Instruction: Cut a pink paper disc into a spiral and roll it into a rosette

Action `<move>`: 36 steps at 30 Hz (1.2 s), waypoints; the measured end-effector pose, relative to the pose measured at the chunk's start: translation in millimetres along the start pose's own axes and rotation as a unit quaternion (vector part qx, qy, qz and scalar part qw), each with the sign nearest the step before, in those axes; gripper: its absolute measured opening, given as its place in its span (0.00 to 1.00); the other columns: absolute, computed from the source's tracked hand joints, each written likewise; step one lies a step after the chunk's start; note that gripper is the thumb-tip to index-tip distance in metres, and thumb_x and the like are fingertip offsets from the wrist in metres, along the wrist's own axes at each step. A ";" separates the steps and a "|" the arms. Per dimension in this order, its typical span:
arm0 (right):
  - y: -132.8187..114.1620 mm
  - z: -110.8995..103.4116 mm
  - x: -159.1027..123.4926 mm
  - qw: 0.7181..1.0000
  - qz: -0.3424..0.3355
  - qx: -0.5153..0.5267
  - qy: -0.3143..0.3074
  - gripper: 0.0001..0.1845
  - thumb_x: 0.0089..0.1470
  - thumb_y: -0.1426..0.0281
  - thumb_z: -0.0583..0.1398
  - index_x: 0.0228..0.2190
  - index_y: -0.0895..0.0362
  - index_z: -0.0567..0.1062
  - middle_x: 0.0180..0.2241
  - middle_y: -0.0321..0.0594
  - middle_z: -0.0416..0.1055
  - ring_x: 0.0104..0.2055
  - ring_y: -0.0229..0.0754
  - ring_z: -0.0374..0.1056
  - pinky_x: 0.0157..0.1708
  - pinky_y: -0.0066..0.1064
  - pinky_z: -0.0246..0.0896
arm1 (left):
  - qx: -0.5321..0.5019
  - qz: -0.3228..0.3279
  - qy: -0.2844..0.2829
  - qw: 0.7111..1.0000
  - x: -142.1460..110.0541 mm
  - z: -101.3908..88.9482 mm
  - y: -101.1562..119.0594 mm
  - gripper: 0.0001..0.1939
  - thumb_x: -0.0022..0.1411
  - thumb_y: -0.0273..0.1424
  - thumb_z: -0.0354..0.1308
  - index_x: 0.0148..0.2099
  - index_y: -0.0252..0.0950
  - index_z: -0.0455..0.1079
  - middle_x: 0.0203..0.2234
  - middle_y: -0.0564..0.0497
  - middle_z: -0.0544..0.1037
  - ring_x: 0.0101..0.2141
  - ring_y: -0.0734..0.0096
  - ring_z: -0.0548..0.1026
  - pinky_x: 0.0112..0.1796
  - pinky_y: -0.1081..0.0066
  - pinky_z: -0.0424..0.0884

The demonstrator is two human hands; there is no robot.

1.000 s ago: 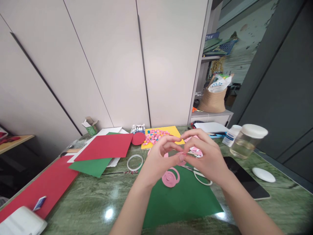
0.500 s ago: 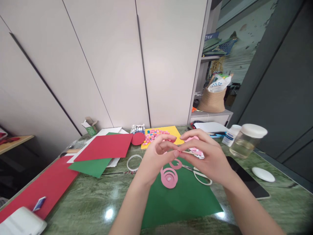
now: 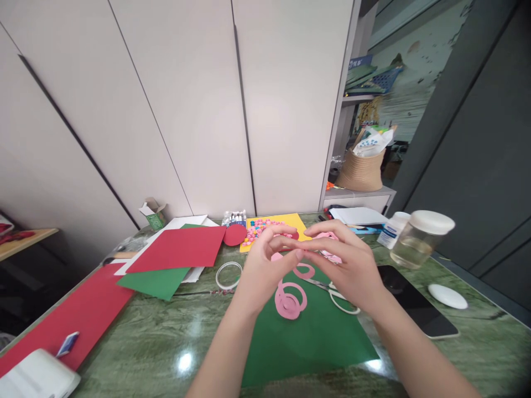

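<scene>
My left hand and my right hand meet at the fingertips above a sheet of green paper. Thumbs and fingers pinch together at one end of a curled pink paper strip, the pinched part mostly hidden behind them. The strip's loose spiral dangles below my left hand, over the green paper. Another pink loop shows just under the meeting fingers. Scissors with white handles lie on the green paper below my right hand, partly covered by it.
Red paper and a tape roll lie left. Colourful beads rest on yellow paper behind my hands. A black tablet, a white oval object and a lidded jar stand right.
The pink spiral has swung slightly right and its loops have opened wider. A thin pale stick seen at my right fingers before is now out of sight. Both hands stay nearly in place.
</scene>
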State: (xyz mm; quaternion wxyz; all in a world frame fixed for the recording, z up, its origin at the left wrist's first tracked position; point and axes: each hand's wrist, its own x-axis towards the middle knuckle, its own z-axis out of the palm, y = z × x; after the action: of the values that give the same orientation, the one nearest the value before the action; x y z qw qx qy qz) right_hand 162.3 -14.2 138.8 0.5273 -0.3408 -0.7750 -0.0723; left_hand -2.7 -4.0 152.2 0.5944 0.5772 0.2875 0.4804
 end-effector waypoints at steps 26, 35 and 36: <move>-4.3 -4.5 0.6 0.999 -0.028 -0.027 -0.018 0.09 0.51 0.79 0.61 0.33 0.55 0.73 0.40 0.42 0.68 0.42 0.43 0.67 0.39 0.37 0.63 | -0.027 -0.010 -0.023 0.999 -0.2 -0.9 -5.2 0.15 0.53 0.29 0.65 0.43 0.38 0.67 0.28 0.56 0.74 0.28 0.81 0.71 0.29 0.79 0.70; -1.6 -4.7 1.8 0.994 -0.101 -0.027 -0.005 0.16 0.51 0.81 0.61 0.40 0.53 0.75 0.40 0.44 0.69 0.39 0.44 0.66 0.36 0.39 0.61 | -0.066 -0.024 -0.048 0.996 1.1 -3.9 -7.7 0.18 0.51 0.27 0.65 0.44 0.37 0.65 0.28 0.54 0.74 0.30 0.76 0.73 0.30 0.75 0.68; -1.9 -5.2 2.0 0.994 -0.102 -0.023 -0.007 0.17 0.51 0.80 0.61 0.42 0.52 0.75 0.40 0.43 0.69 0.40 0.44 0.66 0.36 0.40 0.61 | -0.072 -0.024 -0.050 0.996 1.2 -3.9 -7.9 0.18 0.51 0.27 0.65 0.44 0.37 0.65 0.28 0.54 0.74 0.30 0.76 0.73 0.32 0.74 0.68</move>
State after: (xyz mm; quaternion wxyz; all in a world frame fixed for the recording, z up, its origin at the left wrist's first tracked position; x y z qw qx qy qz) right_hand 164.7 -17.2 143.2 0.5042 -0.2721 -0.8074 -0.1411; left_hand -3.8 -0.3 144.2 0.6594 0.5491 0.2355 0.4563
